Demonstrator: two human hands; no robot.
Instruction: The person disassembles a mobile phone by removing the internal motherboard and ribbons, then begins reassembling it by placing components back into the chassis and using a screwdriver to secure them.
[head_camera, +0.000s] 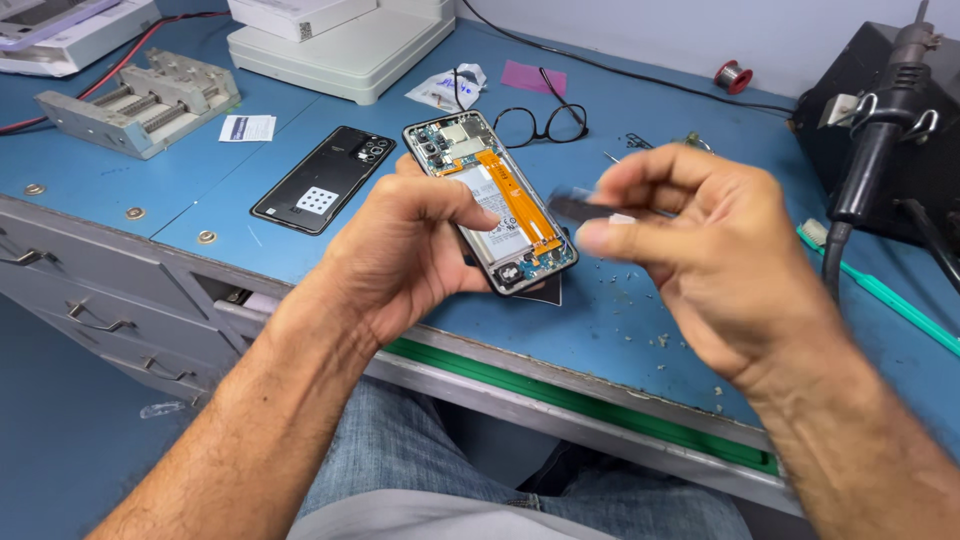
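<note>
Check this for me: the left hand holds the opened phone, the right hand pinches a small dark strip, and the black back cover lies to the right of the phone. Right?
Not quite. The head view shows the black back cover lying to the left of the opened phone, not the right. The left hand and right hand, pinching the dark strip, are as you said.

Blue workbench (620, 320) all round, with a green strip (600, 405) along its front edge, and the opened phone (495, 200) shows an orange ribbon across a pale grey battery inside a dark frame. Beside it, the glossy black back cover (325, 178) carries a white dotted sticker. There's a pink slip (533, 77), black-rimmed glasses (545, 120), a teal toothbrush (880, 295) and a black hot-air handle (880, 140).
</note>
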